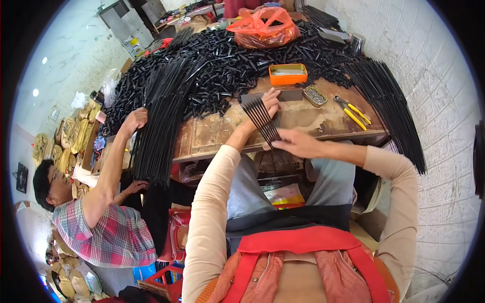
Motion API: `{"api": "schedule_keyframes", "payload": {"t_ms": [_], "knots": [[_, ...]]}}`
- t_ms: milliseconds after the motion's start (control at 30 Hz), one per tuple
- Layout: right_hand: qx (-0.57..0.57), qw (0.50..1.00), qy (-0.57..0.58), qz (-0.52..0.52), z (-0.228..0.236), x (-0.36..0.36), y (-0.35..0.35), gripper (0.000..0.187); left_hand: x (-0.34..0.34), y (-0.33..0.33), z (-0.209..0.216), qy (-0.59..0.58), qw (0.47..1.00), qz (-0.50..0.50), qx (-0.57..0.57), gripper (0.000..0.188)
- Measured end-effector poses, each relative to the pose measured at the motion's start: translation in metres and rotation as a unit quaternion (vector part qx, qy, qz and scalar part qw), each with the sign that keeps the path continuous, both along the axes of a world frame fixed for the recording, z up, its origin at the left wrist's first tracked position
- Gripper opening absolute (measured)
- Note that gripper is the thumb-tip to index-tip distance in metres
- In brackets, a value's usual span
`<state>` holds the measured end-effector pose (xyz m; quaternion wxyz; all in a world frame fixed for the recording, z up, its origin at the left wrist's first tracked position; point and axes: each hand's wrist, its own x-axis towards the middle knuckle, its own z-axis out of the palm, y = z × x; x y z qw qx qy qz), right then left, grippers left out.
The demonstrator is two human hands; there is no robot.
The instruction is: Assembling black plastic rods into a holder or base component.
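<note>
A fan of several thin black rods [260,117], which look like umbrella ribs, slants over the front edge of the wooden table. My left hand [272,103] is curled around their upper ends, beside a dark flat metal plate [292,95] on the tabletop. Lower down, my right hand [299,143] closes on the same rods, its fingers partly hidden behind them. Beyond my hands lie an open tin [315,95] of small silvery pieces and an orange box [288,74]. Yellow-handled pliers [353,113] rest to the right.
Loose black parts [217,65] heap across the back, under a red plastic bag [263,28]. Bundles of black rods overhang the table at left [164,116] and right [391,108]. A co-worker in a plaid shirt [108,232] sits at left, one hand at the left bundle.
</note>
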<state>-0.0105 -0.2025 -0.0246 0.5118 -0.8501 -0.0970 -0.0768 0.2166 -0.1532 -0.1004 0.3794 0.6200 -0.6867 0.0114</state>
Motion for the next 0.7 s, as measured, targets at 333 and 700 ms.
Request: {"api": "schedule_keyframes", "payload": {"t_ms": [333,700], "knots": [[0.0,0.999,0.013,-0.048,-0.04,-0.017,0.005,0.016,-0.014,-0.001,-0.008,0.06,0.998,0.016,-0.033,0.025],[0.083,0.995,-0.033,-0.046,0.212,0.009,-0.059,0.026,-0.157,0.067,0.091,0.625,0.744,-0.222,0.086,0.055]]}}
